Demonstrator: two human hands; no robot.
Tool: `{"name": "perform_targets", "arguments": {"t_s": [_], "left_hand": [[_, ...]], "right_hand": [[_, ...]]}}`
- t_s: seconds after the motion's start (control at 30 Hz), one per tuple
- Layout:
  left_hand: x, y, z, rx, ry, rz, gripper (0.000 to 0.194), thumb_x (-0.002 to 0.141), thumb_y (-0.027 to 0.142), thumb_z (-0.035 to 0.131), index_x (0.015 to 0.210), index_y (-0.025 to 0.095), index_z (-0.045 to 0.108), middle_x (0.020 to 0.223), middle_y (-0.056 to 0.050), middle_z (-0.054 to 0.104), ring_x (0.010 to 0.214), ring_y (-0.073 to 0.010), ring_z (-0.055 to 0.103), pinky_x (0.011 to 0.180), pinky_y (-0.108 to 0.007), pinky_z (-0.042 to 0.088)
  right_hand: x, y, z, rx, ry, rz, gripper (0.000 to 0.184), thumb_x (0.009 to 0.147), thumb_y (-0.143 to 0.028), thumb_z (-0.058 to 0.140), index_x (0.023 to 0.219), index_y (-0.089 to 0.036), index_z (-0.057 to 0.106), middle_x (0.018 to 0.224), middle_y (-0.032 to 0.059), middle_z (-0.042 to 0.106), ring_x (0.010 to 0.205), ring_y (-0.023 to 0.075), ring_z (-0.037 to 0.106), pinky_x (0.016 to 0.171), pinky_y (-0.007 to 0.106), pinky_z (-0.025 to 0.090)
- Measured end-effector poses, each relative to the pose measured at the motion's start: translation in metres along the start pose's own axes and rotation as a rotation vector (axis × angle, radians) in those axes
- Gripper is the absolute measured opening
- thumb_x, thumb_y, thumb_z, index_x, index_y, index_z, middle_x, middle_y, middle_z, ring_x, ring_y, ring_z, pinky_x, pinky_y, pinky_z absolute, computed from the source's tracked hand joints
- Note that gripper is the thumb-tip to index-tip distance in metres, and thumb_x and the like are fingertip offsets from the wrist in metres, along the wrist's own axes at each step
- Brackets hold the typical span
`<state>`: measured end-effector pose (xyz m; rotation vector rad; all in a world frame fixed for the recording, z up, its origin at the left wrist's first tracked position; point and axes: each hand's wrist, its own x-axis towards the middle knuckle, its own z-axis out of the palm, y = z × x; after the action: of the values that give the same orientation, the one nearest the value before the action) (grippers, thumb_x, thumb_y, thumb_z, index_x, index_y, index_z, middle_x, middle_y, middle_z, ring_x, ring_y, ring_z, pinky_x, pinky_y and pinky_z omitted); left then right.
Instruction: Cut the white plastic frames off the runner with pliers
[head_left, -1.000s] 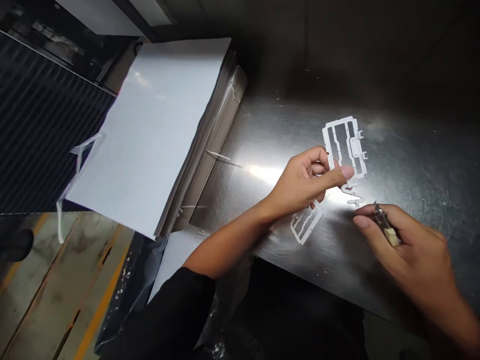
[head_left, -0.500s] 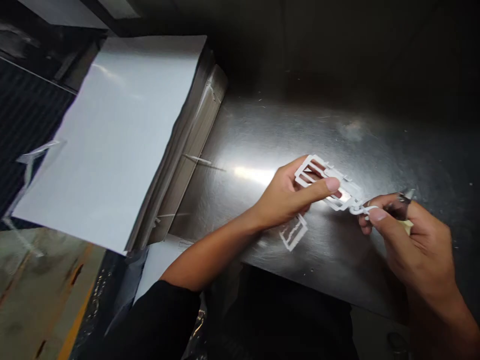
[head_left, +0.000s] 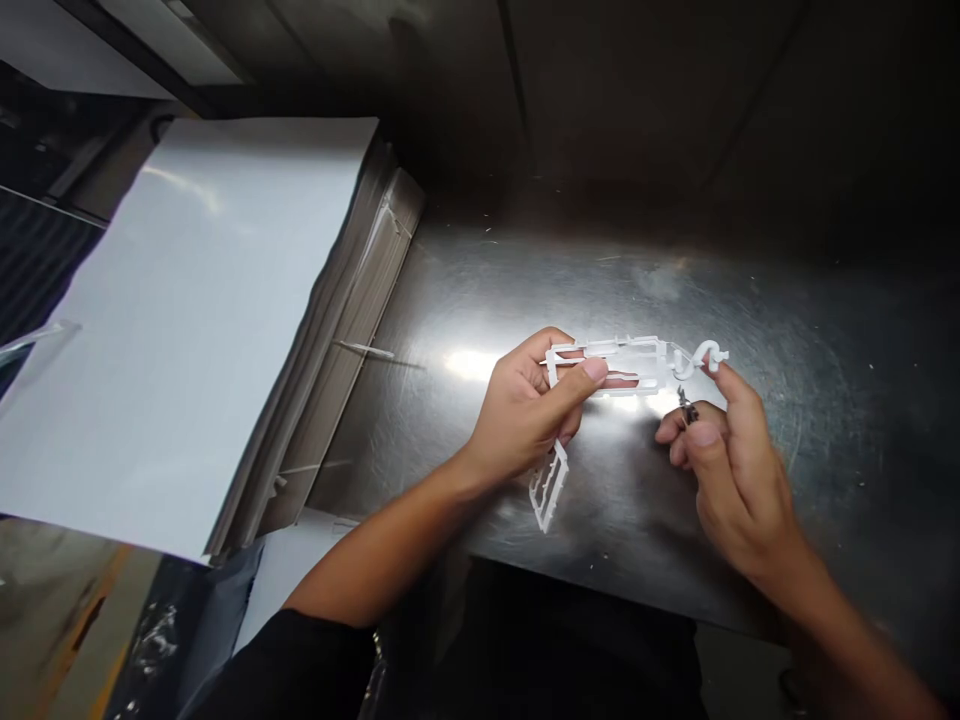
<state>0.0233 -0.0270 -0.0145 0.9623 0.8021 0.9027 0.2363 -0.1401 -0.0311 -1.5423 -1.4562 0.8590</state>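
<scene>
- Metal table, scratched and shiny, lies beneath the frame; dark panels stand beyond it, and a stack of sheets sits well to its left.
- Left hand grips the frame's left end, thumb on top, fingers below.
- Frame's long axis runs left to right, from the left hand towards the right hand.
- S-shaped hook sits just off the frame's right end, apparently linked to it.
- Right hand is nearer the hook: its index fingertip appears to touch it; thumb and other fingers close round a small metal tool, just below the frame's right end.
- Second frame slants below the frame's left end; whether the left hand holds it, I cannot tell.
</scene>
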Motion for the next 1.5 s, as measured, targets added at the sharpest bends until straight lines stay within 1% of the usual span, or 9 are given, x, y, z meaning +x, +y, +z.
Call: {"name": "perform_targets", "arguments": {"t_s": [0.33,0.43,0.53,0.6,0.67,0.87,1.13,1.33,1.5], "left_hand": [[-0.004,-0.005,-0.001,0.033,-0.047,-0.006,0.046,0.102,0.049,0.090,0.090,0.023,0.054,0.052,0.008,0.052,0.038,-0.0059,0.039,0.037,-0.017,0.030],[-0.005,-0.004,0.000,0.005,-0.042,-0.002,0.043,0.102,0.045,0.091,0.090,0.022,0.056,0.052,0.009,0.051,0.038,-0.0055,0.039,0.036,-0.016,0.030],[-0.006,-0.003,0.002,-0.005,-0.035,0.001,0.040,0.104,0.039,0.088,0.090,0.021,0.056,0.065,0.002,0.070,0.039,-0.0039,0.040,0.037,-0.015,0.030],[-0.007,-0.003,0.002,-0.012,-0.045,-0.003,0.039,0.105,0.037,0.087,0.089,0.020,0.056,0.083,-0.005,0.083,0.039,-0.0029,0.042,0.037,-0.015,0.029],[-0.008,-0.003,0.003,-0.014,-0.050,-0.010,0.038,0.106,0.036,0.086,0.090,0.020,0.056,0.092,-0.008,0.086,0.039,-0.0030,0.043,0.037,-0.015,0.030],[-0.009,-0.002,0.006,-0.006,-0.046,0.003,0.037,0.106,0.035,0.087,0.088,0.021,0.057,0.069,0.002,0.075,0.039,-0.0032,0.041,0.036,-0.013,0.033],[-0.010,-0.003,0.005,0.016,-0.037,0.017,0.035,0.106,0.035,0.087,0.090,0.021,0.059,0.058,0.008,0.061,0.040,-0.0048,0.042,0.037,-0.013,0.036],[-0.010,-0.007,0.003,0.000,-0.051,0.025,0.034,0.107,0.035,0.085,0.091,0.021,0.059,0.061,0.007,0.061,0.040,-0.0043,0.041,0.037,-0.014,0.033],[-0.009,-0.009,0.006,-0.007,-0.050,0.012,0.036,0.107,0.034,0.085,0.089,0.021,0.057,0.057,0.008,0.059,0.039,-0.0045,0.041,0.037,-0.013,0.032]], "right_hand": [[0.002,-0.008,-0.001,-0.053,-0.056,0.027,0.065,0.130,-0.051,0.047,0.186,-0.034,0.019,0.106,0.0036,0.072,0.083,0.0213,0.071,0.069,0.034,0.058],[0.002,-0.008,0.000,-0.038,-0.049,0.023,0.067,0.130,-0.052,0.046,0.187,-0.031,0.019,0.097,0.0033,0.069,0.089,0.0247,0.073,0.069,0.035,0.060],[0.002,-0.008,0.002,-0.019,-0.030,0.021,0.069,0.129,-0.054,0.045,0.187,-0.029,0.018,0.087,0.0019,0.064,0.090,0.0273,0.073,0.068,0.036,0.060],[0.002,-0.008,0.002,-0.017,-0.020,0.029,0.070,0.129,-0.056,0.046,0.187,-0.028,0.018,0.091,0.0030,0.067,0.085,0.0263,0.072,0.068,0.038,0.061],[0.002,-0.008,0.003,-0.015,-0.021,0.045,0.071,0.128,-0.057,0.046,0.187,-0.027,0.019,0.099,0.0047,0.071,0.082,0.0252,0.070,0.068,0.040,0.062],[0.002,-0.007,0.003,-0.017,-0.022,0.032,0.069,0.129,-0.055,0.045,0.187,-0.029,0.016,0.087,0.0023,0.065,0.093,0.0292,0.074,0.068,0.041,0.061],[0.003,-0.008,0.002,-0.042,-0.028,0.031,0.074,0.129,-0.058,0.043,0.188,-0.026,0.012,0.088,0.0042,0.065,0.097,0.0314,0.075,0.061,0.039,0.058],[0.005,-0.012,-0.001,-0.124,-0.043,0.012,0.076,0.130,-0.058,0.043,0.188,-0.027,0.006,0.101,0.0059,0.074,0.078,0.0250,0.074,0.055,0.036,0.059],[0.003,-0.011,0.001,-0.183,-0.019,-0.054,0.076,0.130,-0.054,0.044,0.188,-0.024,0.003,0.085,0.0022,0.070,0.066,0.0233,0.070,0.047,0.031,0.052]]}}
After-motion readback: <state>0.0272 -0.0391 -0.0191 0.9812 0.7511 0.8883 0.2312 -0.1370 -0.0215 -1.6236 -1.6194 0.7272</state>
